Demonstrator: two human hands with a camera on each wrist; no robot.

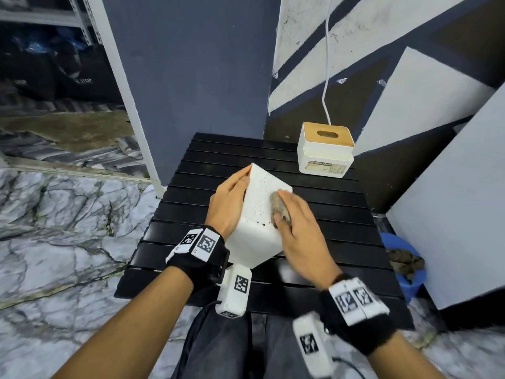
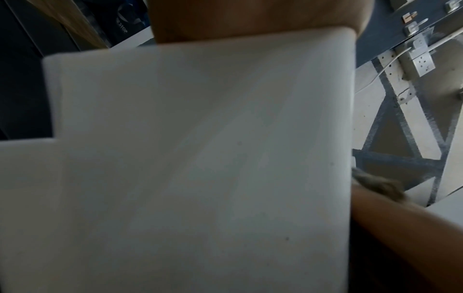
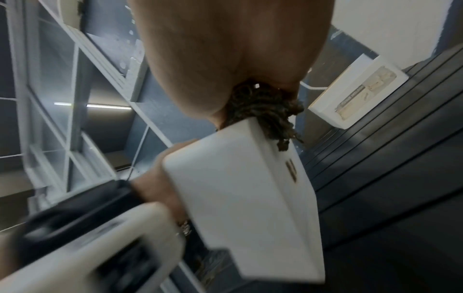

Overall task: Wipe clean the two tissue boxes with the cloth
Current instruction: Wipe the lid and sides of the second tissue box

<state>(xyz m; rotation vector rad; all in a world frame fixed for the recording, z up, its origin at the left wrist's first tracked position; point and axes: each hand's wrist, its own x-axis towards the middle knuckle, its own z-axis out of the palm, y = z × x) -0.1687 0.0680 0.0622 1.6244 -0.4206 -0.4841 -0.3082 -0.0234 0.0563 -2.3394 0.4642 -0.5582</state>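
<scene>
A plain white tissue box (image 1: 257, 242) stands tilted on the black slatted table (image 1: 336, 206); it fills the left wrist view (image 2: 200, 158) and shows in the right wrist view (image 3: 250, 198). My left hand (image 1: 229, 201) grips its left side, fingers reaching the far corner. My right hand (image 1: 297, 222) holds a brown cloth (image 1: 277, 206) pressed onto the box's speckled upper face; the cloth bunches under the palm (image 3: 265, 111). A second white tissue box with a wooden lid (image 1: 325, 149) stands upright at the table's back right, untouched.
A blue basin (image 1: 410, 285) with a brown rag in it sits on the floor right of the table. A white cable (image 1: 326, 77) hangs down the wall behind the second box. A large white panel (image 1: 451, 214) leans at the right.
</scene>
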